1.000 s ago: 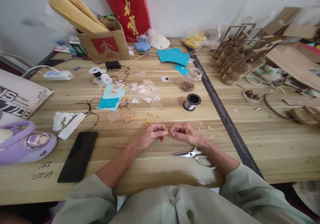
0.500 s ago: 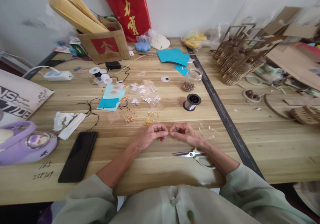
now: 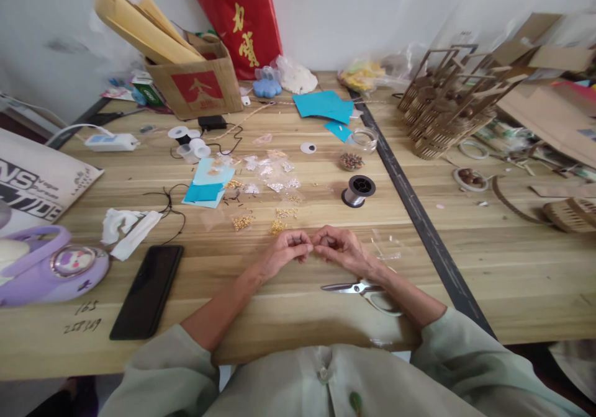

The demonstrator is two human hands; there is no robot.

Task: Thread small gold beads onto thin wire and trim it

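My left hand [image 3: 286,252] and my right hand [image 3: 341,248] meet fingertip to fingertip above the wooden table, both closed in a pinch. Whatever sits between the fingers is too small to make out. Just beyond them lie small gold beads [image 3: 278,227] in loose heaps, with another gold pile [image 3: 242,223] to the left. Scissors [image 3: 356,287] with pale handles rest partly beneath my right forearm. A spool of thin silvery wire [image 3: 357,191] stands farther back on the right. Clear plastic scraps [image 3: 386,246] lie beside my right wrist.
A black phone [image 3: 146,293] lies left of my left arm, near a purple object [image 3: 60,268]. Blue cards [image 3: 205,190] and small plastic packets [image 3: 270,172] are spread beyond. A jar of mixed beads [image 3: 351,160] stands near a black strip [image 3: 419,218]. Woven baskets [image 3: 428,134] stand at right.
My right hand has shifted slightly left, so its fingertips now touch or overlap those of my left hand. The things on the table stay where they were.
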